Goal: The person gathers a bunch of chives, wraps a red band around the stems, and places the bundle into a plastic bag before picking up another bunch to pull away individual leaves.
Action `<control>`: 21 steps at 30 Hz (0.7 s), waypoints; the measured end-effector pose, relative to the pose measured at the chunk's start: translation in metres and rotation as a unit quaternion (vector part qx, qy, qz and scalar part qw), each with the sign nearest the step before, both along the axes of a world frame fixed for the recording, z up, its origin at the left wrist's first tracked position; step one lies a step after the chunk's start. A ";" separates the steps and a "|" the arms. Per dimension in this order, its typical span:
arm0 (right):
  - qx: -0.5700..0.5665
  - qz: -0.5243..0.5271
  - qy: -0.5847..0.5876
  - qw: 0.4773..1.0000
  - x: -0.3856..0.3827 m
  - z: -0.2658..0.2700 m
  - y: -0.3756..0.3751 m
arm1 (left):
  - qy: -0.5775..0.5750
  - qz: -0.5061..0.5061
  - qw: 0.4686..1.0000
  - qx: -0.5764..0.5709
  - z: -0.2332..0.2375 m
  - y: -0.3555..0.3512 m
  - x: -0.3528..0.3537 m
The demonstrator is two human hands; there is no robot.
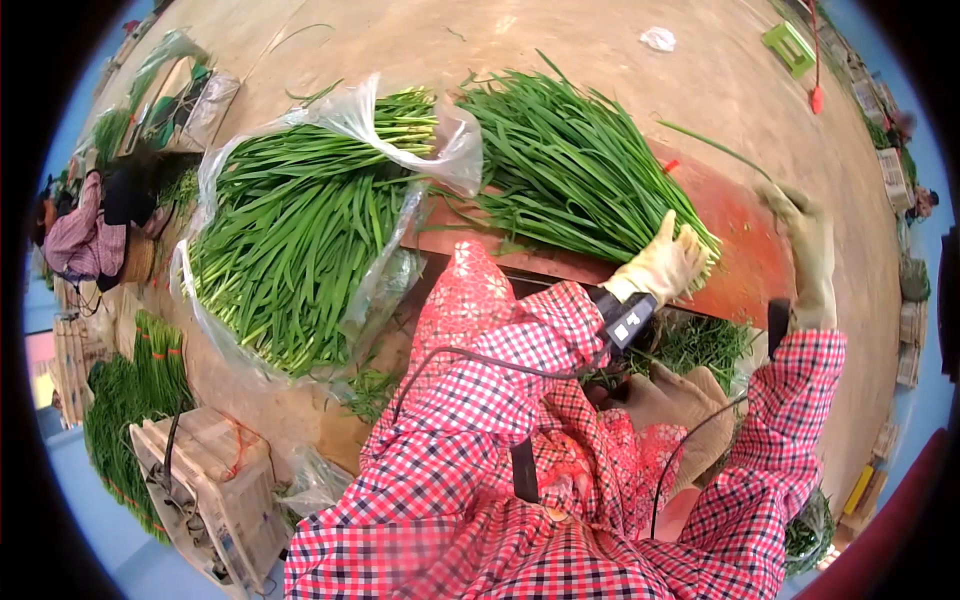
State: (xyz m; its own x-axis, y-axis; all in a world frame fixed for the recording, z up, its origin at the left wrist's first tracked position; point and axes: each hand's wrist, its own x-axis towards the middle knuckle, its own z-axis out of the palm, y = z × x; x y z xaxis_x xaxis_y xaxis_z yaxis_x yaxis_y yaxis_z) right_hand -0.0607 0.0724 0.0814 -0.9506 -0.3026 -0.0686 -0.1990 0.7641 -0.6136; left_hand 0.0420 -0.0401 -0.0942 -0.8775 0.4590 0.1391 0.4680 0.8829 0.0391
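A thick pile of green garlic chives (570,165) lies on a low red board (745,235). My left hand (660,262), in a pale glove, rests on the pale stem ends of this pile with its fingers spread. Off the board's right side, my right hand (803,235), also gloved, is closed on one end of a single chive stalk (715,147), which points up and to the left. Its fingertips are partly blurred. A small red strip (671,166) shows at the pile's right edge. Left of the board, more chives (300,230) fill an open clear plastic bag (205,190).
A plastic crate (215,490) stands at lower left beside banded chive bundles (150,350). Loose green trimmings (700,350) lie below the board. A green stool (790,48) and white scrap (658,39) are on the far floor. Another person (85,240) is at left.
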 end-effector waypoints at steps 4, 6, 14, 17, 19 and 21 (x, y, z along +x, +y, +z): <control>0.018 -0.092 -0.028 0.995 -0.022 -0.059 0.097 | 0.065 0.019 0.997 0.030 -0.012 0.010 -0.001; 0.205 -0.082 0.019 0.975 -0.018 -0.082 0.125 | 0.094 0.027 0.994 0.047 -0.017 0.014 -0.002; 0.122 0.172 0.064 0.975 0.013 -0.041 -0.079 | 0.091 0.065 0.991 0.068 -0.021 0.032 0.000; 0.024 0.301 0.044 0.952 0.016 -0.072 -0.162 | 0.088 0.065 0.989 0.095 -0.039 0.045 -0.005; 0.209 0.265 0.096 0.936 0.020 -0.100 -0.198 | 0.055 0.046 0.992 0.100 -0.035 0.047 -0.002; 0.272 0.327 0.068 0.903 0.045 -0.102 -0.212 | 0.023 0.026 0.994 0.106 -0.029 0.049 0.000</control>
State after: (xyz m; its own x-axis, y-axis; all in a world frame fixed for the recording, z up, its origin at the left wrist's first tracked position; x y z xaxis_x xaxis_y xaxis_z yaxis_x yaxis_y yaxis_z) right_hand -0.0160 -0.1394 -0.0207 -0.5924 -0.7583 -0.2722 -0.7614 0.6373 -0.1186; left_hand 0.0421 0.0084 -0.1234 -0.8897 0.3695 0.2680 0.4278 0.8797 0.2075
